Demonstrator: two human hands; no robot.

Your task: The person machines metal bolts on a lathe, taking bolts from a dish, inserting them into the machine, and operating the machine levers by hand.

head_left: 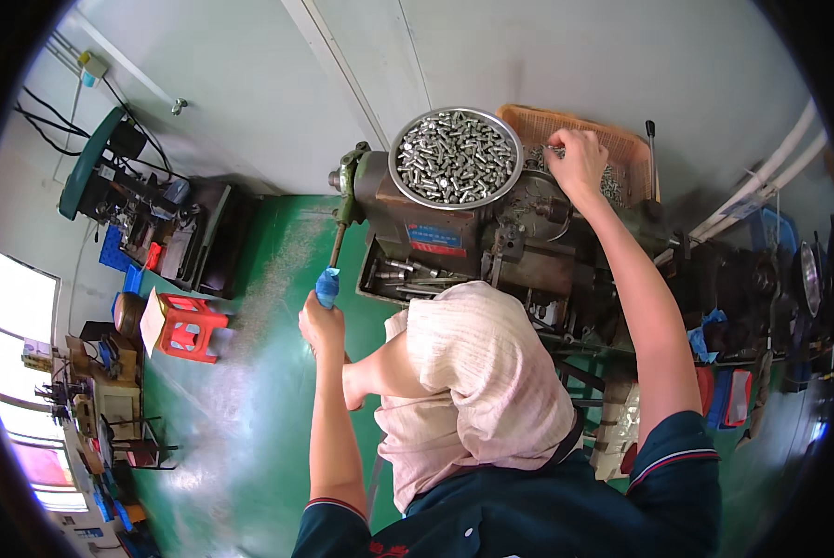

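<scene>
My left hand (321, 325) grips the blue-wrapped end of a lever handle (327, 285) whose rod runs up to the green side of a brown machine (454, 244). My right hand (577, 160) reaches over the machine's top, fingers closed on a small metal part at the edge of an orange basket (627, 149) of screws. A round metal bowl (404, 179) heaped with silvery bolts sits on the machine between both hands. My knee, covered in pale cloth, rises below the machine.
A red plastic stool (190, 326) stands on the green floor at left. Another machine (128, 200) with cables lines the far left wall. A tray of loose metal parts (407, 276) sits at the machine's front. Crates and blue bins crowd the right.
</scene>
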